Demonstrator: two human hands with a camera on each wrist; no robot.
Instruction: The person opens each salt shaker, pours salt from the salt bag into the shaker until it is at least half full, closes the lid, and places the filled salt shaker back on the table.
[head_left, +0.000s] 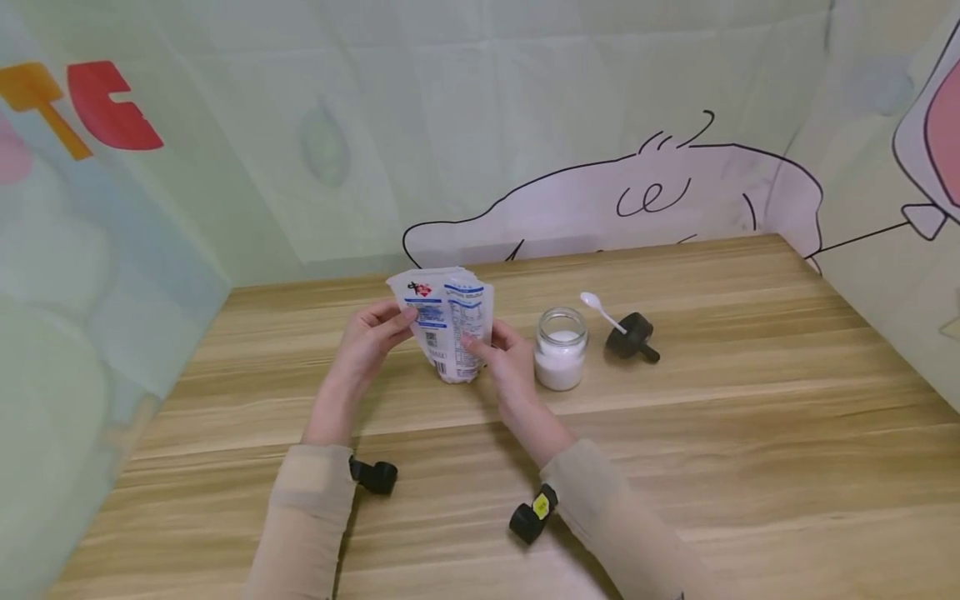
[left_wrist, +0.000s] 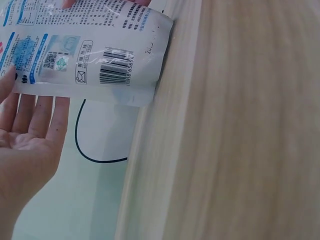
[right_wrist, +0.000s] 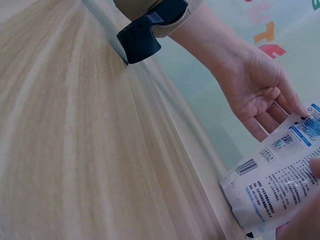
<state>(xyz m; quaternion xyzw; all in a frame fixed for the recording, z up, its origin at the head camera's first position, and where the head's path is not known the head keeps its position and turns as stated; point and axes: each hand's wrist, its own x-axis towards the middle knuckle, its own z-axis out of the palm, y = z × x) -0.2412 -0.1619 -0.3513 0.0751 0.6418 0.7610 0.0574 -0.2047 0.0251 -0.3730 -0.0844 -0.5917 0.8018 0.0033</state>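
Note:
A white plastic pouch [head_left: 442, 333] with blue and red print stands upright on the table in the head view, its base at or near the wood. My left hand [head_left: 360, 342] pinches its left edge, thumb in front and fingers behind. On the opposite side, my right hand [head_left: 513, 367] holds the pouch with the thumb across its front. The left wrist view shows the barcode and printed text on the pouch [left_wrist: 85, 50]. Just right of my right hand is an open glass jar [head_left: 561, 367] partly filled with white grains. Whether the pouch's top is open cannot be told.
Right of the jar lies a black lid [head_left: 634, 335] with a short handle. A white spoon [head_left: 592, 302] leans on it, bowl toward the back. The wooden table [head_left: 750, 400] meets a printed cloth backdrop [head_left: 360, 167] at its far edge. Black camera mounts sit on both wrists.

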